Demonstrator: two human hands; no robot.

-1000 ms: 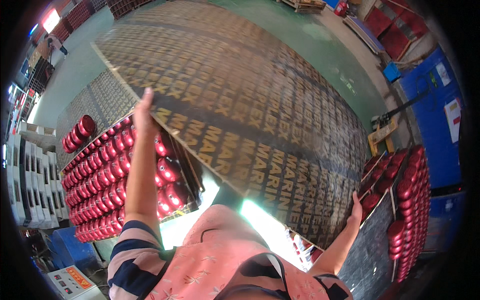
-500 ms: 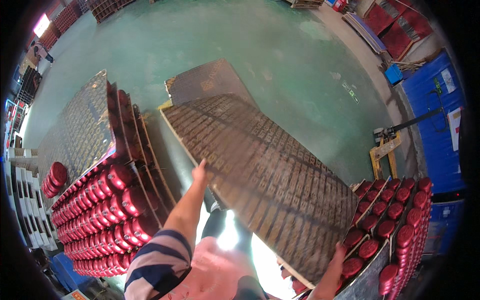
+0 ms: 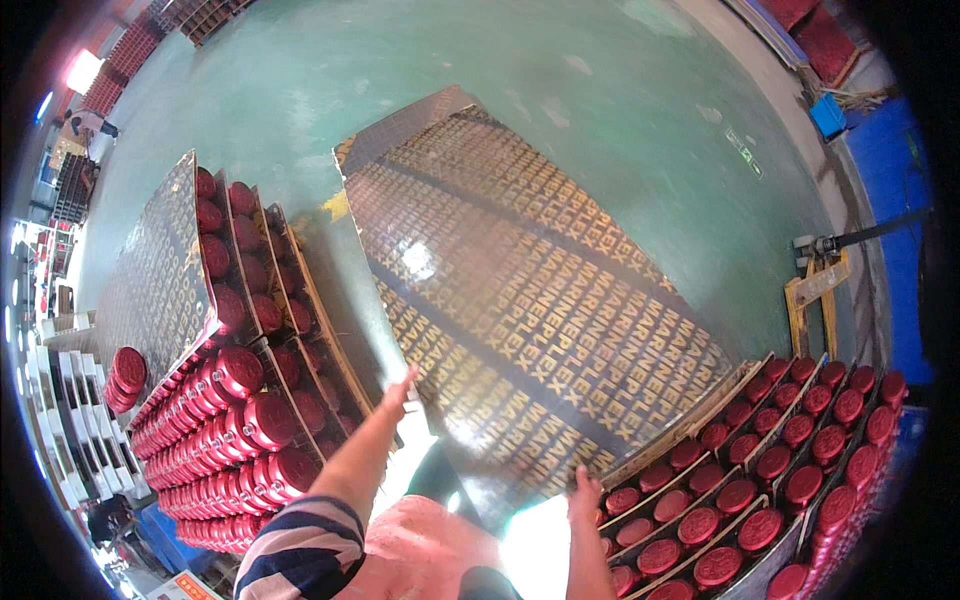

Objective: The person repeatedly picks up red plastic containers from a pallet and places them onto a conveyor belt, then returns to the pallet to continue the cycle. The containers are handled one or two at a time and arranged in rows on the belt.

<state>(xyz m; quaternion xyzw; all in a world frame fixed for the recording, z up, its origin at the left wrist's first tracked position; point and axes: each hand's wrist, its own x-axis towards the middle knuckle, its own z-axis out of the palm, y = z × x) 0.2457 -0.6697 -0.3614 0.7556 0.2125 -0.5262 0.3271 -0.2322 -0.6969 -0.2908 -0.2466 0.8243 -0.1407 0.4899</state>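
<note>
A large dark plywood board (image 3: 530, 290) with rows of gold lettering slants across the space in front of me. My left hand (image 3: 402, 388) grips its left edge, the fingertips partly hidden at the rim. At the near right edge, my right hand (image 3: 584, 492) has its fingers against the board. Beneath the far end shows another dark sheet (image 3: 410, 122). To the right, a layered stack of red round-lidded containers (image 3: 737, 497) stands close beside the board's right edge.
On the left rises another stack of red containers (image 3: 270, 420), topped by a printed board (image 3: 155, 250) with several loose containers (image 3: 126, 378). A yellow pallet jack (image 3: 818, 290) stands at the right, near a blue bin (image 3: 828, 115). A person (image 3: 92, 124) is far left.
The board has swung, its near right end shifting away from the right stack's front and uncovering more red lids. My right hand has moved left and up along it; my left hand slightly down.
</note>
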